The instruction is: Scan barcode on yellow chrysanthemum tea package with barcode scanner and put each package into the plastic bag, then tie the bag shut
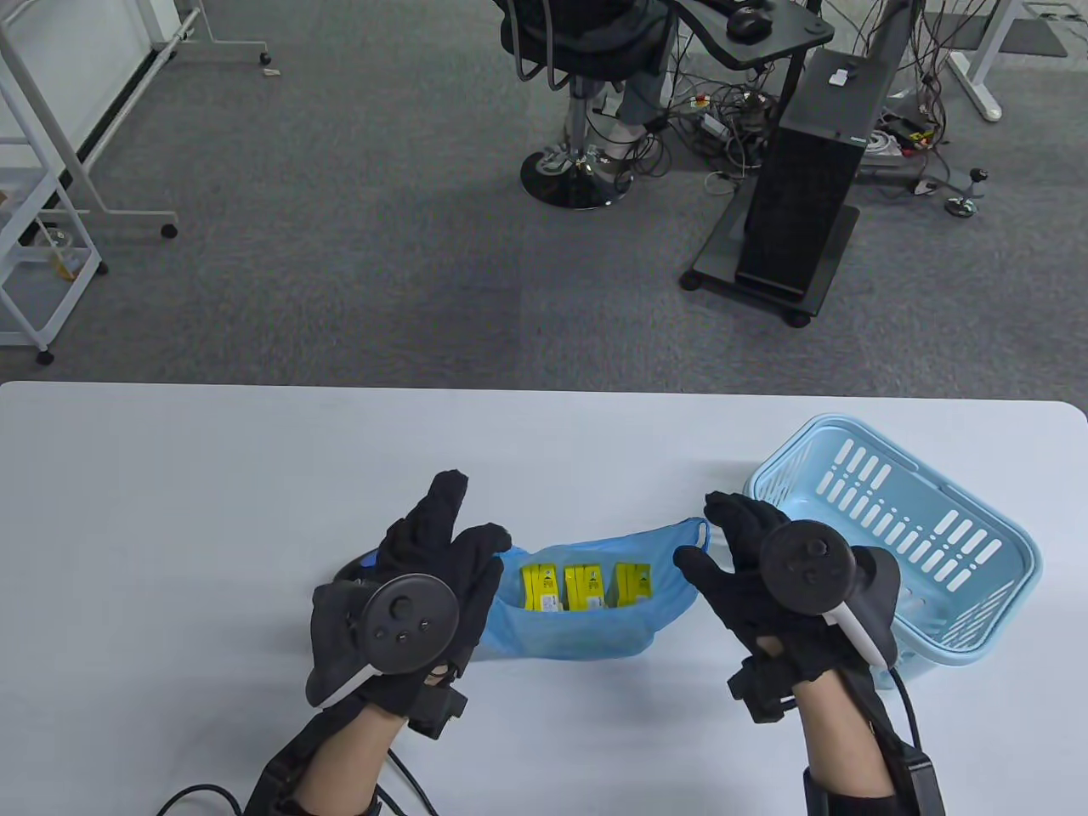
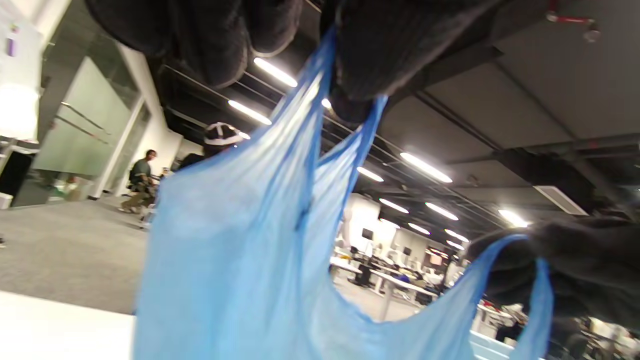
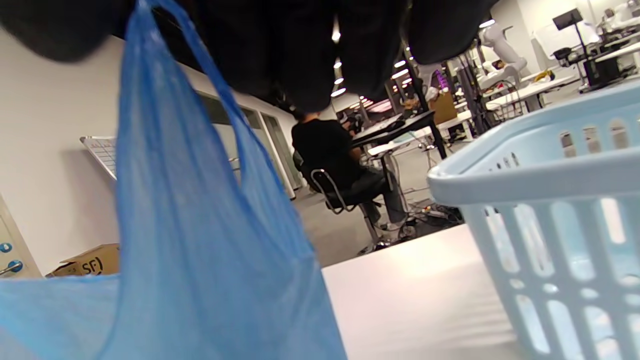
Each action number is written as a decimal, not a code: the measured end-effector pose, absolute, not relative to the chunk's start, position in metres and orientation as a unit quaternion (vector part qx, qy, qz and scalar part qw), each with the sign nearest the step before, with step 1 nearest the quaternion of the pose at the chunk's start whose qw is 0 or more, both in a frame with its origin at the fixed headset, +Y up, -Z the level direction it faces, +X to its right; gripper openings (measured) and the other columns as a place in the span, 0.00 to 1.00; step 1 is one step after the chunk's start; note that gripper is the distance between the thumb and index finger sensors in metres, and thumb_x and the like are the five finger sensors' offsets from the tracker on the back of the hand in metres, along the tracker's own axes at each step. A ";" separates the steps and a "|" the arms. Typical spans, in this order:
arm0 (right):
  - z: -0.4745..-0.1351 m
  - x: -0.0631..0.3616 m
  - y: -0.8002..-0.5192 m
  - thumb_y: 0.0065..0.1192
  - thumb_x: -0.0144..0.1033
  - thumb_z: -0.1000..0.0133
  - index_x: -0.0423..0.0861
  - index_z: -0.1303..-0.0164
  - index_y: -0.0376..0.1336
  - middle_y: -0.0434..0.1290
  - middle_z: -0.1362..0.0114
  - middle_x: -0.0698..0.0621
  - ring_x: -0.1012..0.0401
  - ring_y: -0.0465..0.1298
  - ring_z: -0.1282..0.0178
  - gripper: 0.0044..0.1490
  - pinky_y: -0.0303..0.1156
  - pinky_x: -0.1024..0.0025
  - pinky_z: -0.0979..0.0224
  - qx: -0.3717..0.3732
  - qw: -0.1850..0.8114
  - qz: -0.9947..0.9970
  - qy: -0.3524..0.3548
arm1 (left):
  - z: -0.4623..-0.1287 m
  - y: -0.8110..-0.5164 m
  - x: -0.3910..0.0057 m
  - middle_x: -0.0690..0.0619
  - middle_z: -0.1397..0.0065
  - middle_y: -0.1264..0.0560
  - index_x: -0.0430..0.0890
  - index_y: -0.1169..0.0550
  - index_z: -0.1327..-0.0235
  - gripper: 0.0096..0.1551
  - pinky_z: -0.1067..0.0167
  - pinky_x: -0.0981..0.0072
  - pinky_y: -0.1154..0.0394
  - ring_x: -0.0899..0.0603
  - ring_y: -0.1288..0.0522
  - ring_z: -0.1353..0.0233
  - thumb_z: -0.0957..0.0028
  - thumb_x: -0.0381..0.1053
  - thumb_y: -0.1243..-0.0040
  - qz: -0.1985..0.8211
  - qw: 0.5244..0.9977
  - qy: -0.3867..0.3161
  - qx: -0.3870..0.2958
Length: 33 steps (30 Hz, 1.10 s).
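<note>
A blue plastic bag [image 1: 586, 633] lies open on the white table [image 1: 170, 510] between my hands, with three yellow tea packages [image 1: 586, 586] standing side by side inside it. My left hand [image 1: 442, 552] grips the bag's left handle, and the left wrist view shows the blue handle [image 2: 320, 125] pinched between my gloved fingers. On the other side my right hand [image 1: 722, 544] holds the right handle [image 1: 701, 529], which hangs as a loop [image 3: 165, 100] from my fingers in the right wrist view. A dark object with a blue part [image 1: 361, 565] peeks out behind my left hand; I cannot tell whether it is the scanner.
A light blue plastic basket [image 1: 901, 544] stands to the right of the bag, close by my right hand, and looks empty; its wall [image 3: 550, 215] fills the right of the right wrist view. Beyond the table's far edge are a stool and a black computer cart.
</note>
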State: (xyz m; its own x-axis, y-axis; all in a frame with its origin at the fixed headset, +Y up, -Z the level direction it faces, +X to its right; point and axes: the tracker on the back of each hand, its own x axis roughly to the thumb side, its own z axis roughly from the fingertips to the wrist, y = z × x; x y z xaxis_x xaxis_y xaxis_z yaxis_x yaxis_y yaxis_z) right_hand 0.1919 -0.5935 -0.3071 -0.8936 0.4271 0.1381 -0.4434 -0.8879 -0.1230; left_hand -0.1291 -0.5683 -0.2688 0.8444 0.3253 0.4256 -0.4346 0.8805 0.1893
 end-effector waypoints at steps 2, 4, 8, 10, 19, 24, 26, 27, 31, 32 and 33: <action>-0.310 0.189 -0.588 0.61 0.49 0.54 0.51 0.43 0.72 0.72 0.29 0.48 0.47 0.69 0.24 0.30 0.62 0.41 0.25 0.061 0.211 0.971 -0.096 | -0.276 -0.562 -0.121 0.38 0.16 0.41 0.56 0.18 0.39 0.20 0.31 0.30 0.37 0.29 0.32 0.21 0.44 0.49 0.37 0.202 0.944 -0.227 0.125; -0.311 0.186 -0.580 0.63 0.45 0.54 0.52 0.44 0.72 0.72 0.29 0.49 0.48 0.69 0.24 0.28 0.62 0.41 0.24 0.073 0.195 0.972 -0.112 | -0.284 -0.558 -0.110 0.39 0.16 0.40 0.59 0.18 0.40 0.19 0.31 0.29 0.37 0.30 0.32 0.20 0.44 0.47 0.36 0.206 0.936 -0.266 0.104; -0.320 0.174 -0.568 0.63 0.40 0.56 0.53 0.45 0.73 0.69 0.26 0.49 0.47 0.65 0.21 0.27 0.58 0.38 0.22 0.107 0.176 0.975 -0.086 | -0.302 -0.558 -0.085 0.42 0.18 0.35 0.63 0.17 0.45 0.18 0.31 0.29 0.37 0.32 0.30 0.21 0.45 0.44 0.37 0.204 0.920 -0.330 0.061; -0.325 0.167 -0.564 0.62 0.38 0.55 0.56 0.44 0.72 0.66 0.23 0.48 0.47 0.63 0.20 0.28 0.56 0.37 0.22 0.120 0.162 0.977 -0.069 | -0.311 -0.562 -0.071 0.43 0.20 0.30 0.64 0.16 0.48 0.18 0.32 0.30 0.36 0.33 0.27 0.23 0.45 0.42 0.37 0.209 0.910 -0.356 0.032; -0.339 0.138 -0.564 0.60 0.33 0.55 0.60 0.47 0.72 0.63 0.21 0.48 0.47 0.61 0.18 0.26 0.54 0.36 0.21 0.175 0.220 0.958 -0.060 | -0.342 -0.605 -0.015 0.34 0.16 0.42 0.65 0.16 0.51 0.18 0.32 0.29 0.37 0.29 0.32 0.20 0.45 0.42 0.39 0.198 0.889 -0.393 -0.125; -0.340 0.137 -0.570 0.62 0.36 0.54 0.60 0.43 0.72 0.63 0.21 0.47 0.47 0.62 0.19 0.28 0.55 0.37 0.21 0.180 0.229 0.953 -0.086 | -0.356 -0.623 -0.016 0.45 0.25 0.26 0.60 0.14 0.49 0.18 0.34 0.31 0.35 0.34 0.26 0.25 0.46 0.40 0.38 0.321 0.857 -0.381 -0.133; -0.337 0.145 -0.574 0.61 0.38 0.54 0.60 0.32 0.66 0.62 0.20 0.46 0.46 0.62 0.19 0.35 0.56 0.37 0.22 0.184 0.254 0.943 -0.111 | -0.363 -0.625 -0.027 0.49 0.33 0.18 0.58 0.16 0.44 0.19 0.35 0.34 0.31 0.37 0.21 0.30 0.46 0.42 0.37 0.331 0.870 -0.347 -0.114; -0.335 0.147 -0.576 0.61 0.38 0.54 0.59 0.30 0.65 0.61 0.20 0.46 0.46 0.61 0.19 0.36 0.55 0.37 0.22 0.185 0.262 0.941 -0.111 | -0.365 -0.626 -0.031 0.49 0.35 0.17 0.57 0.16 0.43 0.19 0.35 0.34 0.31 0.37 0.20 0.31 0.46 0.43 0.36 0.334 0.874 -0.336 -0.110; -0.330 0.146 -0.594 0.63 0.43 0.54 0.56 0.22 0.57 0.62 0.20 0.46 0.46 0.61 0.19 0.45 0.55 0.36 0.22 0.192 0.237 0.949 -0.074 | -0.377 -0.628 -0.049 0.48 0.39 0.14 0.52 0.17 0.39 0.21 0.37 0.35 0.29 0.37 0.17 0.35 0.47 0.48 0.33 0.351 0.884 -0.295 -0.090; -0.331 0.143 -0.600 0.64 0.45 0.55 0.55 0.21 0.55 0.61 0.19 0.45 0.45 0.61 0.18 0.47 0.54 0.36 0.21 0.195 0.227 0.952 -0.060 | -0.379 -0.628 -0.052 0.48 0.40 0.14 0.51 0.17 0.38 0.23 0.38 0.36 0.29 0.38 0.17 0.36 0.47 0.50 0.33 0.350 0.886 -0.290 -0.089; -0.331 0.141 -0.604 0.65 0.47 0.56 0.55 0.20 0.54 0.62 0.19 0.45 0.45 0.61 0.18 0.49 0.54 0.35 0.21 0.199 0.223 0.952 -0.060 | -0.379 -0.628 -0.053 0.48 0.41 0.13 0.50 0.17 0.38 0.24 0.38 0.36 0.29 0.38 0.16 0.36 0.47 0.53 0.33 0.352 0.887 -0.287 -0.087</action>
State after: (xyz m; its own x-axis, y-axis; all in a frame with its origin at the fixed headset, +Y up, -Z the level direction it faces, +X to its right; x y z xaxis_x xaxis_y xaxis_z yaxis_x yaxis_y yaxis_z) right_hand 0.1405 -0.6040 -0.3314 -0.8212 0.4012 0.4058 -0.4489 -0.8932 -0.0255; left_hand -0.0532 -0.6282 -0.3795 0.5878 0.6746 0.4466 -0.5743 0.7367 -0.3569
